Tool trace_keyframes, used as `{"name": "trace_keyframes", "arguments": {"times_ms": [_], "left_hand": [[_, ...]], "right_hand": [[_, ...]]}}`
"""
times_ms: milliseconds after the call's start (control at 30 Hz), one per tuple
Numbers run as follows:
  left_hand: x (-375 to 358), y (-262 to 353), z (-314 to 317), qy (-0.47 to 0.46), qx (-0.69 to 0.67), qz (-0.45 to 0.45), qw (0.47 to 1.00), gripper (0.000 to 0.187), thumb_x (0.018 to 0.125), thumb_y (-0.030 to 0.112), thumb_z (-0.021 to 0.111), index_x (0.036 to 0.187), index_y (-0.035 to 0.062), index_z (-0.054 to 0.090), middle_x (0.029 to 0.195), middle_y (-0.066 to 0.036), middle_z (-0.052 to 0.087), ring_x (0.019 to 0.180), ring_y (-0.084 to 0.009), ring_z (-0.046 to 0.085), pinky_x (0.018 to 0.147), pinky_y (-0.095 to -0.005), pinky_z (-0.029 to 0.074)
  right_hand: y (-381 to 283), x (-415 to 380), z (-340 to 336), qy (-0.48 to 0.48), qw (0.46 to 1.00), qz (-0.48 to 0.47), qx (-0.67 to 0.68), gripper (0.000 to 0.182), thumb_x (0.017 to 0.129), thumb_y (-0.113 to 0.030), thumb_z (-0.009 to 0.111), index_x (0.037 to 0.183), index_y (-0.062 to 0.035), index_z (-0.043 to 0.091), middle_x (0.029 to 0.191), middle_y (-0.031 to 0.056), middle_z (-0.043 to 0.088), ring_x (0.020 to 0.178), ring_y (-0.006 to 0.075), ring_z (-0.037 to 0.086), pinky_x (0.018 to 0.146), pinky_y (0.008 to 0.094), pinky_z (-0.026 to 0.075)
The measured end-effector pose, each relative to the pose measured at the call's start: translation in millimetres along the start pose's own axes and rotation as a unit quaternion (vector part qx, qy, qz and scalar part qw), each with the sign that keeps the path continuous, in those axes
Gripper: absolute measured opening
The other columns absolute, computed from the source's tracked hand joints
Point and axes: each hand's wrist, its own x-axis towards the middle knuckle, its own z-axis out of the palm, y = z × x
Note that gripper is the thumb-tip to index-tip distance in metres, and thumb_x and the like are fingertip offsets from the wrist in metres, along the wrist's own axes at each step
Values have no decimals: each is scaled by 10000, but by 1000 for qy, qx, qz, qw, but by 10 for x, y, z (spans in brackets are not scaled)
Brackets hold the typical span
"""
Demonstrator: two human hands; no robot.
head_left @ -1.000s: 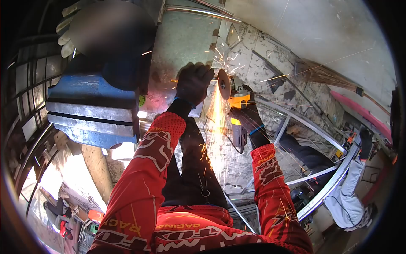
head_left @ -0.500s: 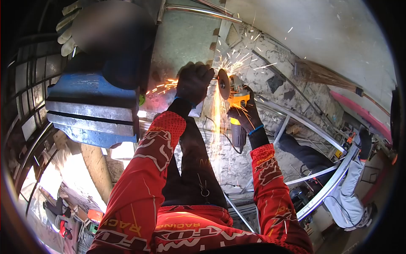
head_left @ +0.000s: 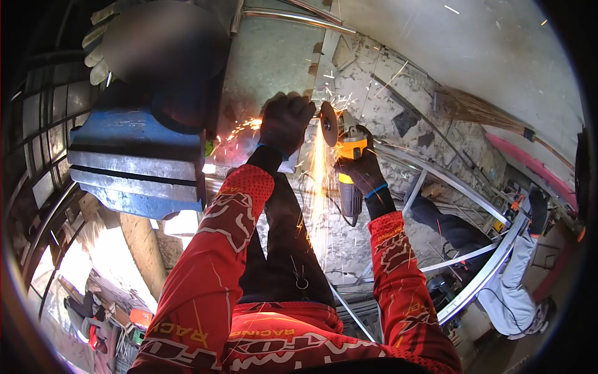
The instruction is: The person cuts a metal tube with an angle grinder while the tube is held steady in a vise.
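My right hand (head_left: 363, 170), in a dark glove, is wrapped round a yellow and grey angle grinder (head_left: 352, 149). The grinder's round disc (head_left: 329, 124) stands upright beside my left hand, with bright sparks (head_left: 319, 181) streaming down from it and smaller ones above. My left hand (head_left: 285, 123), also gloved, is closed at the edge of the metal table (head_left: 268, 62), just left of the disc. What its fingers hold is hidden. More orange sparks fly out to the left of this hand.
A large blue vise (head_left: 137, 156) stands at the left. Metal tubes (head_left: 299, 17) lie across the table's far part. On the right are a metal frame (head_left: 464, 193), a broom (head_left: 479, 112) and a co-worker in grey clothing (head_left: 511, 299). Another person (head_left: 93, 324) is at the lower left.
The sparks above the disc have shrunk and their pattern differs. Both hands and the grinder stay in nearly the same place.
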Motion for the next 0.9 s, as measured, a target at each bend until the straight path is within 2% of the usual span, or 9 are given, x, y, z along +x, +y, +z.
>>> {"name": "trace_keyframes", "arguments": {"times_ms": [67, 167, 367, 433, 467, 533, 633, 733, 900], "left_hand": [[-15, -8, 29, 8, 5, 2, 1000, 284, 742, 127, 711, 1021, 101, 660, 1071, -59, 679, 1023, -268, 626, 893, -437, 500], [4, -2, 1, 4, -7, 2, 1000, 285, 737, 127, 712, 1015, 101, 658, 1070, -59, 678, 1017, -271, 624, 887, -436, 501], [4, -5, -8, 17, -14, 4, 1000, 290, 727, 129, 715, 1009, 99, 655, 1051, -61, 674, 985, -278, 625, 870, -442, 504], [15, 7, -23, 18, -18, 0, 1000, 289, 729, 130, 714, 1010, 100, 654, 1050, -62, 675, 978, -280, 627, 864, -445, 506], [20, 11, -31, 18, -22, -4, 1000, 287, 731, 131, 712, 1010, 100, 654, 1050, -64, 675, 970, -282, 630, 858, -448, 508], [16, 7, -24, 15, -20, -4, 1000, 285, 733, 133, 711, 1010, 102, 653, 1049, -63, 675, 967, -283, 632, 853, -449, 510], [8, -4, -8, 17, -16, 0, 1000, 281, 737, 136, 708, 1010, 106, 651, 1052, -59, 675, 971, -281, 634, 848, -447, 510], [0, -3, -9, 18, -13, -1, 1000, 277, 743, 136, 705, 1013, 109, 649, 1064, -55, 675, 990, -275, 634, 858, -444, 507], [-15, -6, 13, 8, -12, -9, 1000, 266, 757, 138, 698, 1018, 116, 647, 1077, -51, 672, 1025, -269, 631, 886, -448, 499]], "right_hand": [[-1, 6, 20, 18, 998, 41, 38, 953, 740, 123, 798, 1499, -168, 301, 1248, 103, 600, 930, 206, 684, 785, 318, 625], [64, 58, 30, -10, 997, -20, 79, 837, 798, 109, 771, 1465, -168, 347, 1221, 109, 620, 894, 203, 698, 751, 313, 629], [203, 126, -92, 11, 992, -46, -115, 779, 809, 98, 770, 1438, -152, 385, 1164, 103, 643, 811, 189, 694, 692, 322, 624], [177, 183, -62, 80, 983, 76, 145, 761, 772, 76, 808, 1400, -114, 423, 1084, 79, 654, 799, 173, 674, 692, 319, 605], [159, 157, -59, 80, 983, 76, 145, 761, 772, 76, 808, 1400, -114, 423, 1084, 79, 654, 799, 173, 674, 692, 319, 605], [87, 70, -34, -7, 1000, -7, -17, 964, 733, 48, 837, 1485, -114, 256, 1231, 113, 597, 975, 207, 656, 784, 325, 605], [137, 85, -57, -2, 994, -38, -100, 994, 719, 53, 835, 1495, -136, 243, 1203, 117, 601, 924, 191, 652, 754, 331, 599], [57, 43, 55, 19, 997, -50, -47, 847, 757, 131, 754, 1446, -155, 355, 1109, 63, 630, 832, 164, 666, 716, 285, 590], [-10, 18, 93, 21, 996, -41, -73, 816, 775, 125, 746, 1441, -144, 358, 1125, 72, 627, 839, 164, 669, 713, 278, 593]]}}
